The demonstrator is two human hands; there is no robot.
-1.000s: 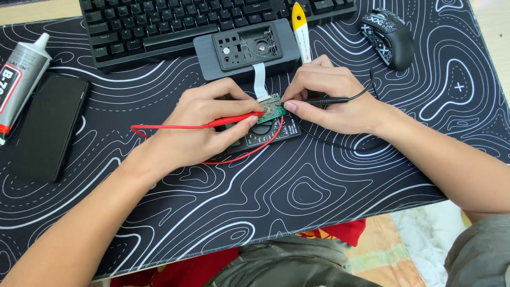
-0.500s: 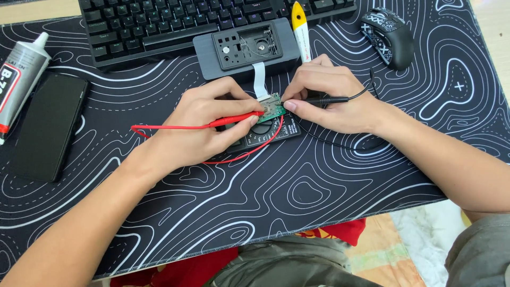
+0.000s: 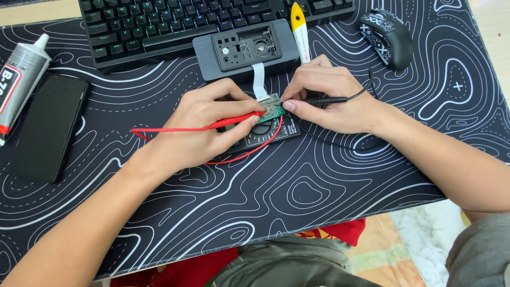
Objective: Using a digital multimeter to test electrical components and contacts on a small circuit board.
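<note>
Nothing is visibly changing between the earlier pictures and this one: both hands are keeping the same pose, and the two probes are staying on the same spot. By my judgement this is a steady reading being taken, with the tips held still rather than moved to a new contact.

The left hand (image 3: 204, 125) is pinching the red probe (image 3: 234, 120) in a closed grip, its tip resting on the small green circuit board (image 3: 272, 105). The right hand (image 3: 334, 98) is closing its grip on the black probe (image 3: 325, 99), whose tip is meeting the same board from the other side. The board is lying in the middle of the patterned mat (image 3: 297, 191) on the tabletop, just above the black meter (image 3: 265, 133), which the hands are partly hiding. A white ribbon cable (image 3: 258, 79) is joining the board to the grey housing (image 3: 245, 49) behind it.

Further off, a keyboard (image 3: 159, 21), a mouse (image 3: 387, 36), a yellow-tipped tool (image 3: 300, 32), a dark phone (image 3: 50, 127) and a glue tube (image 3: 21, 79) are lying untouched.
</note>
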